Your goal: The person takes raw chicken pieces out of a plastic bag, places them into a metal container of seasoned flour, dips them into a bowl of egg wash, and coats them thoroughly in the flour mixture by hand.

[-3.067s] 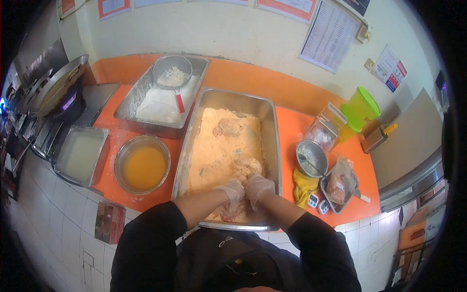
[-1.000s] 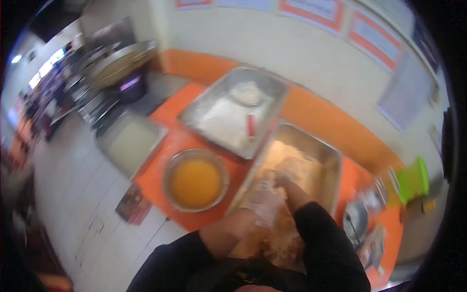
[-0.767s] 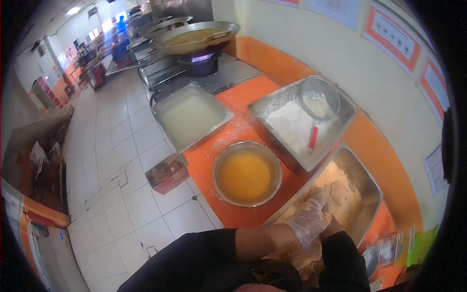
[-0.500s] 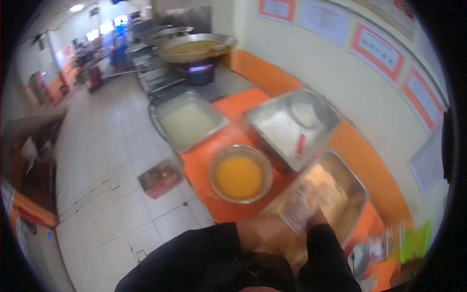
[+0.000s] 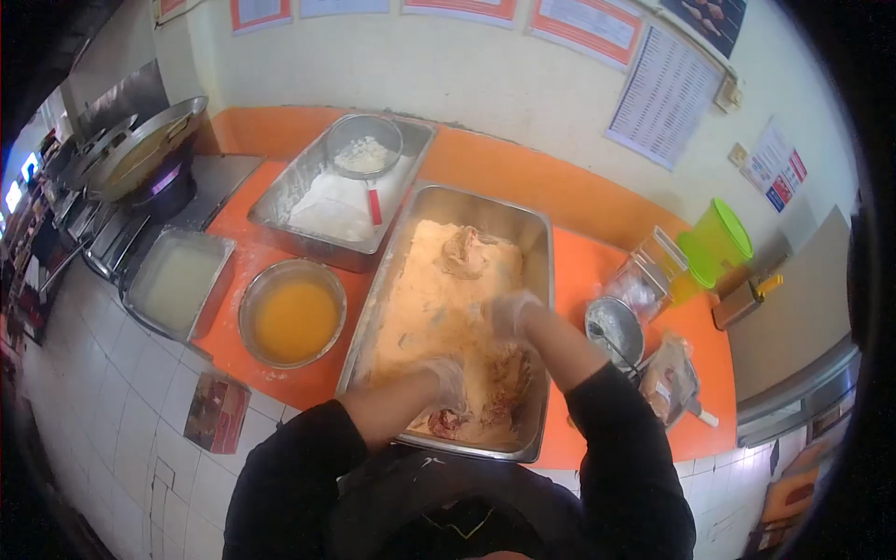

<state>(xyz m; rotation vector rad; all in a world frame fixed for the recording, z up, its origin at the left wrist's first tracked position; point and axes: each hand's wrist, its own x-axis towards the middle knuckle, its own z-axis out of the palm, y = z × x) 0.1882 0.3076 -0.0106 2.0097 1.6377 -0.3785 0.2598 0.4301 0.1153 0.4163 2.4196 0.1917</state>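
A deep steel tray (image 5: pixel 546 308) holds orange-tinted flour (image 5: pixel 420 271). My left hand (image 5: pixel 446 383), in a clear plastic glove, is low in the tray, beside a reddish piece of meat (image 5: pixel 446 423); its fingers are blurred and partly hidden. My right hand (image 5: pixel 511 315), also gloved, is over the flour near the tray's right side, its fingers smeared by motion. A flour-coated lump (image 5: pixel 464 252) lies toward the tray's far end. More reddish bits show at the near right of the tray.
To the left are a bowl of orange liquid (image 5: pixel 295 320), a container of pale liquid (image 5: pixel 177 280) and a tray of white flour with a sieve (image 5: pixel 364 147). A large pan (image 5: pixel 149 154) stands far left. Right are a metal bowl (image 5: pixel 614 329) and green containers (image 5: pixel 721 241).
The view has swung right, bringing the whole tray and the items beyond it into sight. My hands, close together before, are now apart over the flour.
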